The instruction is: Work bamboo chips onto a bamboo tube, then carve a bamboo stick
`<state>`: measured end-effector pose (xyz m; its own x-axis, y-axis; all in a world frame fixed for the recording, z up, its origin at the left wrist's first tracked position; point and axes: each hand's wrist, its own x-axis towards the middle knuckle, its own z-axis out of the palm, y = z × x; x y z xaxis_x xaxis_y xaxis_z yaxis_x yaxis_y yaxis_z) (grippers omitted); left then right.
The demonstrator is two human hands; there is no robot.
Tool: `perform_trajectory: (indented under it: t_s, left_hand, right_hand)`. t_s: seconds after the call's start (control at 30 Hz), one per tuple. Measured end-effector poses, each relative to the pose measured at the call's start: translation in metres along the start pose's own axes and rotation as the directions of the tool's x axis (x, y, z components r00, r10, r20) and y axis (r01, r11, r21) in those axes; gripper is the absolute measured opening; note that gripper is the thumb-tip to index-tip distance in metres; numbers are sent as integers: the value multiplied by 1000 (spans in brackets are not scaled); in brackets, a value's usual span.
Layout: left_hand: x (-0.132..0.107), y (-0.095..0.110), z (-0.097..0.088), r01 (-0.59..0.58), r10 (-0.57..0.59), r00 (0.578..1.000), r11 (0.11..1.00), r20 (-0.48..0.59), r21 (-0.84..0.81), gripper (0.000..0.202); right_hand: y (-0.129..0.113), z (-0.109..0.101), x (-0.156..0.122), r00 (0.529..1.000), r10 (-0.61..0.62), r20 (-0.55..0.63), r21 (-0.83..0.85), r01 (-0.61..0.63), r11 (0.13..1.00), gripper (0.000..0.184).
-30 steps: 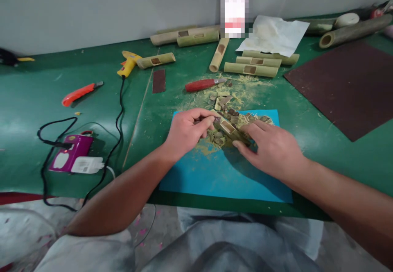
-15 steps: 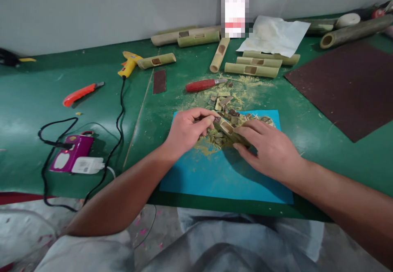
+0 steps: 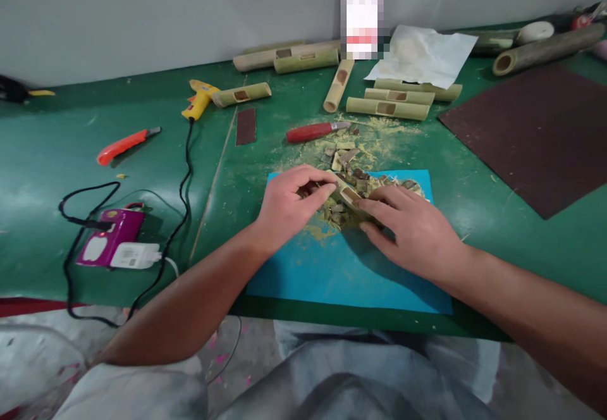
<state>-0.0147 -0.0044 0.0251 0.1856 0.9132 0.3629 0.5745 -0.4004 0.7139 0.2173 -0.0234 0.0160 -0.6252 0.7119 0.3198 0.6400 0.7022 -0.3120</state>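
Note:
A short bamboo tube (image 3: 349, 194) with a rectangular slot cut in its side lies slanted over the blue sheet (image 3: 351, 281). My right hand (image 3: 411, 230) grips its near right end, thumb below and fingers over the top. At the tube's far left end, my left hand (image 3: 294, 202) is closed in a pinch, its fingertips against the bamboo. In that pinch is a small dark-brown piece that looks like sandpaper, now mostly hidden by the fingers. Under and around the tube, bamboo chips and shavings (image 3: 337, 214) are heaped.
Beyond the chips lies a red-handled knife (image 3: 310, 132). Slotted bamboo tubes (image 3: 387, 109) lie farther back. Brown sheets, small (image 3: 246, 126) and large (image 3: 535, 135), flank them. At left are an orange cutter (image 3: 124, 147), a yellow glue gun (image 3: 202, 100) and a corded purple power strip (image 3: 111, 236).
My left fingertips have slid slightly right along the bamboo tube's end, covering the dark-brown piece that showed earlier. The right hand keeps its hold almost unmoved.

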Motion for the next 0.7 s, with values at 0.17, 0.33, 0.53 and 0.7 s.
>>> perform_trajectory:
  t_s: [0.17,0.33,0.53,0.7]
  left_hand:
    - [-1,-5,2,-94,90,995,991,53,91,11]
    - [-1,-6,2,-137,127,988,981,85,135,13]
    - [-1,-3,1,-95,79,990,985,114,146,17]
    - [0,-3,1,-79,61,990,987,127,143,17]
  right_hand:
    - [-1,0,0,1000,12,2,23,-12,1000,29]
    - [-1,1,0,1000,18,16,31,-18,999,29]
    - [-1,0,1,999,36,39,28,-37,999,29]
    - [-1,-1,1,997,47,55,22,-48,999,27]
